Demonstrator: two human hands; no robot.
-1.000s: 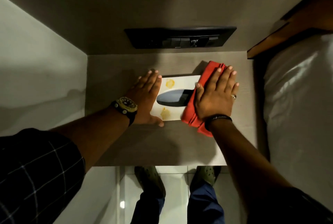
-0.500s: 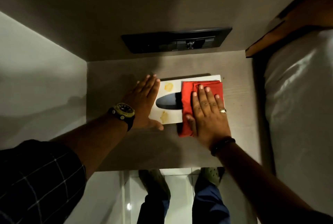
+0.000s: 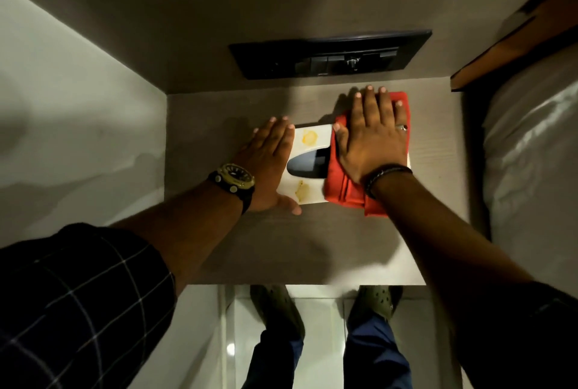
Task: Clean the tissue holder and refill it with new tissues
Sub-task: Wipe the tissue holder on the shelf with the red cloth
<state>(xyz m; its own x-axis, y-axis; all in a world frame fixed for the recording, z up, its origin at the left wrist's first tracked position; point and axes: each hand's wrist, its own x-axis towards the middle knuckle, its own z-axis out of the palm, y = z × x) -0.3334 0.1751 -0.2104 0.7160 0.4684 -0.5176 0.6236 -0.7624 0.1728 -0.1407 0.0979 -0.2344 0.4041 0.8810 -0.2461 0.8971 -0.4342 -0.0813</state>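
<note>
Here, white tissue holder [image 3: 308, 157] mid-surface [image 3: 281, 251]. Left hand [image 3: 269, 166] flat, fingers straight, steadying holder's left end. Right hand [image 3: 370, 138] flat, fingers extended, pressing red cloth [image 3: 339, 185] on holder's right half.

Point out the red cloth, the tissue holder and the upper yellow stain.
red cloth [image 3: 339, 182]: head view, bare folded near-left part.
tissue holder [image 3: 289, 184]: head view, white lid beside the slot.
upper yellow stain [image 3: 309, 138]: head view, stain's middle.
</note>
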